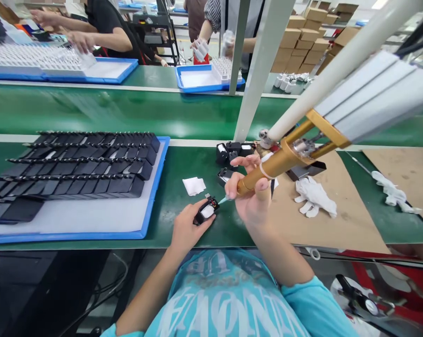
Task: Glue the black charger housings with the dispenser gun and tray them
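Note:
My left hand [186, 225] grips a small black plastic housing [207, 212] with a white piece and some reddish wiring inside, holding it low over the green bench. Wrapped around the front of a brass-coloured glue dispensing gun [280, 161] is my right hand [254, 202]. The light blue nozzle [224, 200] of the gun points left and reaches the housing's edge; whether it touches cannot be made out. Just beyond my right hand stand several similar black housings [227, 154]. A folded white paper [193, 186] lies behind the held housing.
On the left, a blue-rimmed tray [143, 232] carries rows of black housings [92, 164]. Cardboard [352, 220] with a white glove [315, 196] lies right. A white post [264, 56] rises behind the gun. People work across the green conveyor [127, 110] beside blue trays [193, 77].

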`<state>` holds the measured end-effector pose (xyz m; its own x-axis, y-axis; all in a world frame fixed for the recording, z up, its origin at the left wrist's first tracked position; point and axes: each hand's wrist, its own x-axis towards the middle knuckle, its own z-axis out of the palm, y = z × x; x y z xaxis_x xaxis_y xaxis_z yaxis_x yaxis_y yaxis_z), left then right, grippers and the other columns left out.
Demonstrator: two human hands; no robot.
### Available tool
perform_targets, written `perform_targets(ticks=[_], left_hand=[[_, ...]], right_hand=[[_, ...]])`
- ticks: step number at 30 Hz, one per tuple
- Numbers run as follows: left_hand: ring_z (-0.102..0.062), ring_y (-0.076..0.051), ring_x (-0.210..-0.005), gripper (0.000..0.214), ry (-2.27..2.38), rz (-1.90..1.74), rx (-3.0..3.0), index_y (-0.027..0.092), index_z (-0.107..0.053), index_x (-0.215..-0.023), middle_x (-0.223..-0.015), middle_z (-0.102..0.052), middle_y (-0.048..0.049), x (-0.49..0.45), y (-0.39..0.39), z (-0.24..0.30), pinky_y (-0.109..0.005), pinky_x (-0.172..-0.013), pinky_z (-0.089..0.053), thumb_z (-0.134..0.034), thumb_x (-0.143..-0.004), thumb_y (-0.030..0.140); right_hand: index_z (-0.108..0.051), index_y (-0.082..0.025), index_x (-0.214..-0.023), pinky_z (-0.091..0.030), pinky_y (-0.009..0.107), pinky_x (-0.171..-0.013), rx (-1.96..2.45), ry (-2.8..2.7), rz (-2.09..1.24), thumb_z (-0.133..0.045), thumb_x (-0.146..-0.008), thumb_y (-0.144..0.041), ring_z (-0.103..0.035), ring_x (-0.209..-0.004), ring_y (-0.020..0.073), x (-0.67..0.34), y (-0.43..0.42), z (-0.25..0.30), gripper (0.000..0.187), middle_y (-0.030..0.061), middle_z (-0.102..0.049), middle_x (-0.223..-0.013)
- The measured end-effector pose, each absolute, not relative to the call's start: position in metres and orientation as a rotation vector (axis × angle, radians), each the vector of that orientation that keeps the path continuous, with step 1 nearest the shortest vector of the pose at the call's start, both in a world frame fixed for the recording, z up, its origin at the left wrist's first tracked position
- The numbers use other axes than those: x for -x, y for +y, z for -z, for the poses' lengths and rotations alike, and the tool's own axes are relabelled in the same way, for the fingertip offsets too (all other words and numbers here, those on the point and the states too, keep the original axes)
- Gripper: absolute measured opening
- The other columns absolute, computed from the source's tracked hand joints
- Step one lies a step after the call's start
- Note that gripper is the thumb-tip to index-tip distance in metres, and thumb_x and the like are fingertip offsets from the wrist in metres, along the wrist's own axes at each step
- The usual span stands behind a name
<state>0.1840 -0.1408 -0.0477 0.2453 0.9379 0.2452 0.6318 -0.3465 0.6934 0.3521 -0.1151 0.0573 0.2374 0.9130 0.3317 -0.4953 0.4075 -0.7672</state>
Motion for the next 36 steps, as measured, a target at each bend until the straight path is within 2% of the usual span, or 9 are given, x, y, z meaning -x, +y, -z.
perform_targets(ticks=[7,13,19,23,31,36], left_hand=[[-0.059,-0.012,-0.062,0.039,1.38,-0.993,-2.043,0.022,-0.064,-0.118,-0.093,-0.071,-0.0036,-0.187,-0.142,0.034,-0.024,-0.056,-0.05,-0.07,-0.082,0.036],[-0.059,-0.012,-0.063,0.037,1.329,-1.007,-2.072,0.022,-0.064,-0.117,-0.091,-0.071,-0.0033,-0.188,-0.144,0.027,-0.023,-0.055,-0.049,-0.069,-0.083,0.035],[-0.064,-0.014,-0.068,0.038,1.347,-1.009,-2.036,0.021,-0.064,-0.116,-0.095,-0.073,-0.004,-0.189,-0.145,0.028,-0.023,-0.059,-0.052,-0.07,-0.081,0.033],[-0.064,-0.013,-0.064,0.036,1.377,-0.992,-2.012,0.021,-0.064,-0.114,-0.094,-0.075,-0.0022,-0.193,-0.143,0.03,-0.024,-0.061,-0.053,-0.071,-0.08,0.031],[-0.071,-0.017,-0.077,0.034,1.319,-1.079,-2.033,0.019,-0.063,-0.112,-0.096,-0.075,-0.0042,-0.207,-0.14,0.03,-0.026,-0.071,-0.056,-0.069,-0.08,0.031],[-0.073,-0.02,-0.083,0.031,1.22,-1.245,-2.096,0.017,-0.064,-0.107,-0.095,-0.076,-0.0066,-0.211,-0.138,0.029,-0.03,-0.075,-0.058,-0.07,-0.081,0.032]], right_hand=[[-0.046,-0.031,-0.102,-0.038,0.026,-0.038,0.627,-0.852,-1.028,-0.062,-0.076,-0.063,-0.046,-0.041,0.0047,-0.348,-0.116,-0.057,0.045,-0.0003,-0.06,-0.105],[-0.044,-0.029,-0.09,-0.036,0.026,-0.038,0.628,-0.851,-0.996,-0.062,-0.077,-0.061,-0.043,-0.04,0.0038,-0.349,-0.119,-0.054,0.04,-0.0013,-0.059,-0.103],[-0.048,-0.033,-0.106,-0.036,0.027,-0.037,0.612,-0.836,-0.999,-0.061,-0.076,-0.064,-0.046,-0.041,0.0052,-0.347,-0.121,-0.059,0.045,0.0006,-0.058,-0.109],[-0.046,-0.033,-0.107,-0.04,0.029,-0.039,0.607,-0.843,-1.009,-0.057,-0.077,-0.066,-0.046,-0.042,0.0062,-0.342,-0.122,-0.059,0.046,0.0016,-0.058,-0.11],[-0.047,-0.032,-0.109,-0.044,0.03,-0.042,0.526,-0.843,-1.058,-0.06,-0.077,-0.063,-0.05,-0.043,0.0066,-0.33,-0.121,-0.061,0.046,0.0015,-0.059,-0.111],[-0.051,-0.028,-0.096,-0.044,0.027,-0.041,0.422,-0.868,-1.064,-0.058,-0.081,-0.06,-0.051,-0.042,0.0051,-0.33,-0.121,-0.059,0.036,0.0007,-0.059,-0.108]])
